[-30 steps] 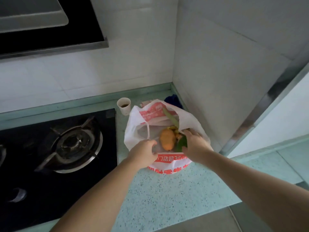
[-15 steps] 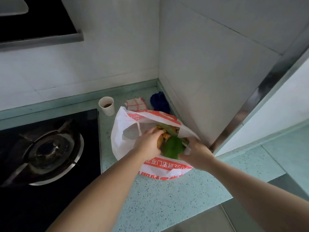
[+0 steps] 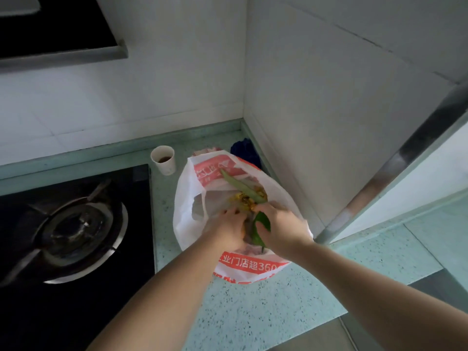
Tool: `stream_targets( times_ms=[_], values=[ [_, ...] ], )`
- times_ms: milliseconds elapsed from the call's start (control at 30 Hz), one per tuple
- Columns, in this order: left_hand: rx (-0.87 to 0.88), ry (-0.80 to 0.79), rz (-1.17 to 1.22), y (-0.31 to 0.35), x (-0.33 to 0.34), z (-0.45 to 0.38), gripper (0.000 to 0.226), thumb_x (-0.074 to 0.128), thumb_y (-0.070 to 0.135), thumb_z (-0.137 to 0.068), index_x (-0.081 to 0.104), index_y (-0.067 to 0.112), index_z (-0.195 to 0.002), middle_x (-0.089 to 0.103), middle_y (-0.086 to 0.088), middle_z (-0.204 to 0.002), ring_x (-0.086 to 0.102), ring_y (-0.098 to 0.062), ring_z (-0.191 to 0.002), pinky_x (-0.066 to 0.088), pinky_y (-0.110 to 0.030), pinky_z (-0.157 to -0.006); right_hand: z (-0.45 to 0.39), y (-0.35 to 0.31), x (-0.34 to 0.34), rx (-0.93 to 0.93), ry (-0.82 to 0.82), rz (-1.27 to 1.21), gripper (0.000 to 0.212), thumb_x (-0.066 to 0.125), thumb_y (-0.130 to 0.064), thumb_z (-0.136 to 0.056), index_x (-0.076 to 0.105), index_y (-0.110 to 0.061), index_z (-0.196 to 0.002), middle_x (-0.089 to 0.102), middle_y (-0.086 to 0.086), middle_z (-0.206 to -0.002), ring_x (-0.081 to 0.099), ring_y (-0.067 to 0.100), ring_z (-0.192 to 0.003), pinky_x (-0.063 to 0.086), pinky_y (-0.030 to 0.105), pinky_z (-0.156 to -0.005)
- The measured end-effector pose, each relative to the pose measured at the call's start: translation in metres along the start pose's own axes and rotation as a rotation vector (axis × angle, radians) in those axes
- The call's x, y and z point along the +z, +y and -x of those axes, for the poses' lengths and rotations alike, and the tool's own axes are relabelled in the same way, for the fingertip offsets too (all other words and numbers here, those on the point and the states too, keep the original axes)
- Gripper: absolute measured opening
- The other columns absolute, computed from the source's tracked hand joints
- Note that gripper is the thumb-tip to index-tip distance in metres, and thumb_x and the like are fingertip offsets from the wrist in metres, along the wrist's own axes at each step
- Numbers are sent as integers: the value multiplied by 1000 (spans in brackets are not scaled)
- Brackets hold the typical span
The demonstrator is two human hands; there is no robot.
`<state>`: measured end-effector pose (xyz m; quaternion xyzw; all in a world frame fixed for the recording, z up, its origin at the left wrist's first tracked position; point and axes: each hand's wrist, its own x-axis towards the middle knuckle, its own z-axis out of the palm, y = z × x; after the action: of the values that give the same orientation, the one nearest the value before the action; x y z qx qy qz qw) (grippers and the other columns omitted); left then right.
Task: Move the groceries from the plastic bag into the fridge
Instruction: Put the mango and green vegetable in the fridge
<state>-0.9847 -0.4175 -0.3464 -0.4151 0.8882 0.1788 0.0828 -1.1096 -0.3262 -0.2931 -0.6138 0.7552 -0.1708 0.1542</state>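
Both forearms reach forward, left hand (image 3: pixel 229 228) and right hand (image 3: pixel 282 228) side by side

White tiled walls (image 3: pixel 329 97) meeting in a far corner. Speckled pale green counter (image 3: pixel 266 312) below. Black gas stove (image 3: pixel 76 236) on the left, dark hood (image 3: pixel 50 29) above it. Shiny metal edge (image 3: pixel 395 163) on the right. Soft, dim light.

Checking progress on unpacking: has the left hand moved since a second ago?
Yes. The left hand has gone from the plastic bag's near rim into its mouth, toward the paper cup.
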Motion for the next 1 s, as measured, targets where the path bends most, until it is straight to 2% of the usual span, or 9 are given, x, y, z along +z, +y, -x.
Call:
stream_targets(
  times_ms=[200,333,500,633,733,800,867,933,1000],
  values=[
    [0,-9,100,-26,-3,25,72,78,30,-71,44,29,-135,44,-3,-136,52,-28,-113,49,-41,-96,-53,-20,22,62,-26,-177,28,46,-24,-93,58,-27,-118,66,-2,-95,63,20,-83,56,38,-73],
    [-58,70,203,-40,-14,40,77,75,22,-69,40,30,-137,41,0,-139,53,-26,-114,51,-42,-91,-79,-11,29,199,-16,-114,43,54,-28,-90,43,-28,-132,60,-3,-93,61,16,-75,58,33,-66],
    [-86,140,222,-52,-27,54,77,74,31,-68,40,31,-138,38,3,-140,49,-23,-119,48,-40,-92,-84,-4,34,300,-46,-69,17,63,-31,-89,54,-25,-102,59,-4,-83,59,13,-72,55,29,-67],
    [-106,183,264,-60,-34,60,74,72,31,-70,40,30,-136,35,2,-142,45,-22,-123,46,-41,-96,-78,-8,25,231,-83,-57,6,58,-31,-92,59,-26,-90,61,-4,-80,59,13,-70,56,31,-67],
    [-149,233,314,-62,-43,63,72,72,33,-70,40,32,-135,33,3,-143,44,-20,-125,41,-38,-100,-74,-20,5,177,-158,-108,12,50,-28,-96,62,-25,-96,62,-3,-87,61,13,-76,58,31,-73],
    [-147,262,355,-60,-52,64,68,71,36,-72,42,32,-133,34,4,-140,42,-19,-126,39,-37,-102,-70,-34,-12,130,-162,-168,15,47,-29,-98,59,-27,-106,60,-8,-90,59,8,-79,54,21,-71],
    [-124,286,404,-56,-63,65,64,70,41,-75,41,32,-132,36,6,-138,44,-16,-121,40,-32,-96,-64,-53,-31,73,-99,-236,13,42,-33,-101,54,-32,-100,59,-11,-83,56,1,-70,43,8,-54],
    [-101,310,451,-51,-75,69,63,68,44,-78,39,33,-133,38,8,-136,46,-13,-114,39,-27,-88,-58,-73,-49,41,-13,-348,17,41,-33,-101,53,-26,-89,58,-7,-77,53,5,-62,38,11,-46],
    [-71,345,482,-47,-86,73,65,68,45,-78,38,34,-134,40,10,-135,47,-10,-109,41,-26,-87,-53,-90,-65,13,19,-441,19,44,-29,-100,52,-18,-87,57,1,-75,52,14,-63,43,24,-53]
  ],
)
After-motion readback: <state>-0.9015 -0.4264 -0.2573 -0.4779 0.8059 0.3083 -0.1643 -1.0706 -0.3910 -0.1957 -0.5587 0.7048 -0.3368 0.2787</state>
